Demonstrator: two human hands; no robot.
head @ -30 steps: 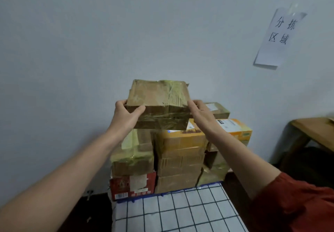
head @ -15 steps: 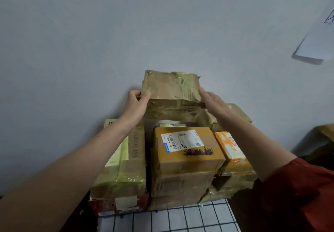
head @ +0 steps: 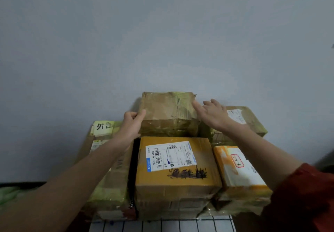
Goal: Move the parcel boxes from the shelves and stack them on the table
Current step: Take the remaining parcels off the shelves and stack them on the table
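A worn brown parcel box (head: 167, 113) wrapped in clear tape sits at the back of the stack, against the wall and behind the yellow box (head: 176, 177) with a white shipping label. My left hand (head: 132, 125) holds its left edge, thumb on top. My right hand (head: 212, 113) is at its right side with fingers straight and spread, fingertips touching the top right corner. Left of the yellow box lies a long taped box (head: 106, 186). An orange and white box (head: 238, 168) lies to the right.
Another taped brown box (head: 244, 119) with a label sits at the back right, under my right wrist. The table's white grid-patterned top (head: 162, 226) shows below the stack. A grey wall (head: 162, 32) stands right behind the boxes.
The brown box has come down from in front of me onto the back of the stack. My right hand has let go and its fingers have straightened.
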